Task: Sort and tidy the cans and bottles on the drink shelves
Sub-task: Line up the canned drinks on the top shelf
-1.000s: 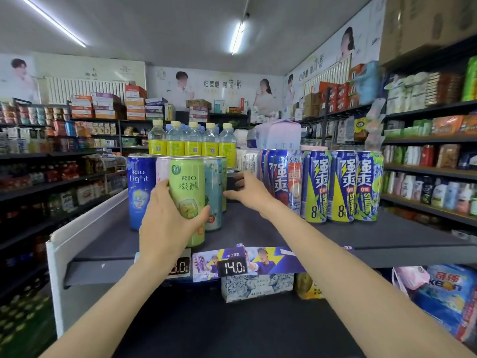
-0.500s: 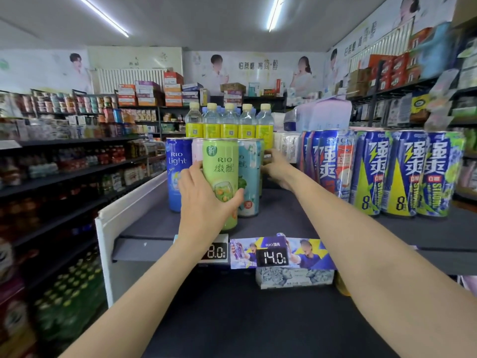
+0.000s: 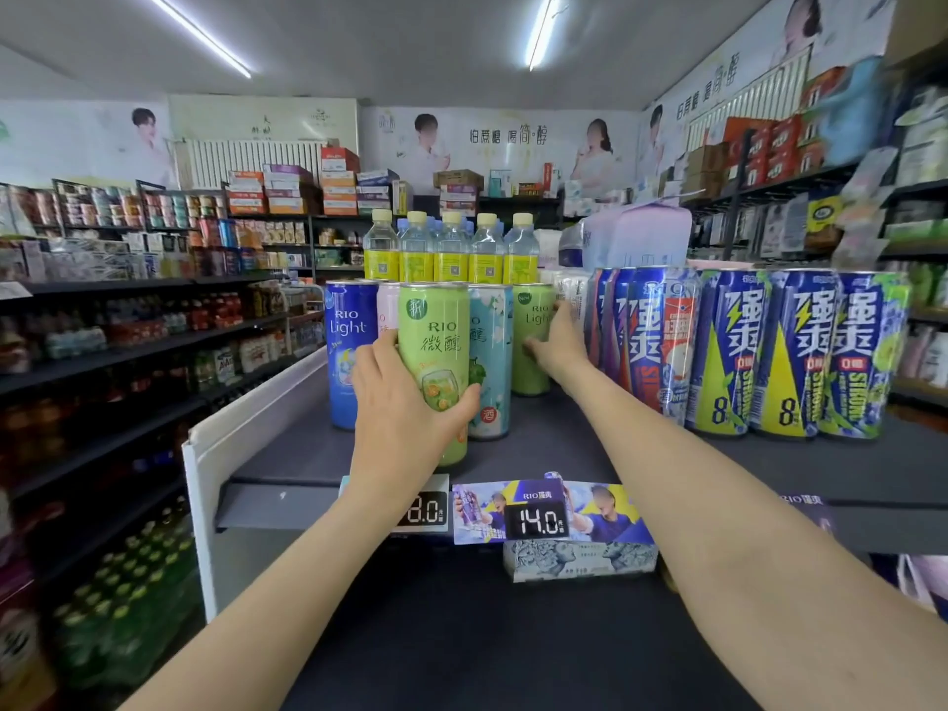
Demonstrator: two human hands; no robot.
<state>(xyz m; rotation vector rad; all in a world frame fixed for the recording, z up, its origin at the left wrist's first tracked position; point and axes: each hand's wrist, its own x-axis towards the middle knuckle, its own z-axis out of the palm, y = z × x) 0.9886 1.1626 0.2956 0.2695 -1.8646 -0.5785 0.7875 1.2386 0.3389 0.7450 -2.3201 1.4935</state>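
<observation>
My left hand (image 3: 400,418) is wrapped around a tall light-green RIO can (image 3: 436,346) standing at the front of the dark top shelf (image 3: 564,449). Behind it stand a blue RIO Light can (image 3: 349,351), a pink can (image 3: 386,310) mostly hidden, and a pale teal can (image 3: 491,361). My right hand (image 3: 556,346) grips a green RIO Light can (image 3: 531,320) further back, to the right of the teal one. A row of tall blue and yellow cans (image 3: 744,351) fills the right side of the shelf.
Clear bottles with yellow labels (image 3: 451,248) line the back of the shelf. Price tags reading 8.0 (image 3: 423,510) and 14.0 (image 3: 537,520) hang on the shelf's front edge. A white side panel (image 3: 215,443) bounds the shelf at left. Stocked aisles run along both sides.
My right hand has drawn the green RIO Light can out from behind the teal can into view. The camera has moved closer and swung left. My left hand stays on the light-green can.
</observation>
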